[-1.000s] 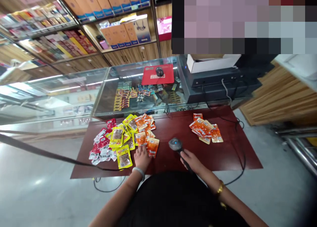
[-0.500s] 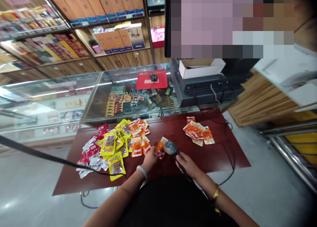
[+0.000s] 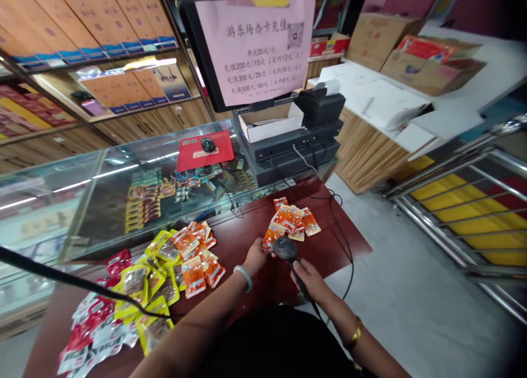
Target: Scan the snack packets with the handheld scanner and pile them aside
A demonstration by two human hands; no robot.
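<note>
My right hand point(image 3: 309, 279) is wrapped round the handle of a black barcode scanner point(image 3: 285, 248), its head over the table. With my left hand point(image 3: 257, 255) I pinch an orange snack packet point(image 3: 273, 235) at its lower left edge, close beside the scanner head. That packet touches or overlaps a small pile of orange packets point(image 3: 290, 217) on the right part of the dark red table point(image 3: 242, 224). Farther left lie more orange packets point(image 3: 194, 276), a heap of yellow-edged packets point(image 3: 135, 282) and red-and-white packets point(image 3: 96, 328).
Behind the table runs a glass display counter point(image 3: 111, 185) with a red mouse pad point(image 3: 189, 157) on it. A monitor with a pink price sheet point(image 3: 255, 48) stands beyond. Black cable point(image 3: 348, 246) hangs over the right edge; metal railing point(image 3: 448, 240) stands right.
My view has swung to the right. My left hand has carried the orange packet rightward to the right-hand pile. The blue light on the scanner head no longer shows.
</note>
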